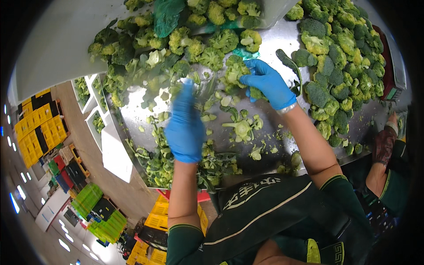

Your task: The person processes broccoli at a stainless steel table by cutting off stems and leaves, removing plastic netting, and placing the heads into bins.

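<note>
My right hand [266, 82], in a blue glove, grips a broccoli floret [236, 71] with a pale cut stem, above the metal table. To its left is my left hand [185, 127], also blue-gloved and badly blurred; whether it holds something cannot be told. Trimmed broccoli stalks and leaf scraps [243, 127] lie on the steel between and below the hands. Beyond them, broccoli florets [212, 58] are heaped, some yellowing. A larger pile of broccoli heads [334, 66] covers the right side. Stems and trimmings [159, 165] lie heaped at the near left edge.
Green plastic film [167, 16] lies among the far broccoli. A long leaf [290, 64] rests near my right hand. White containers [96, 122] stand beyond the table's left edge, with yellow crates [39, 127] on the floor. At far right are a red device [391, 66] and another person's arm [381, 155].
</note>
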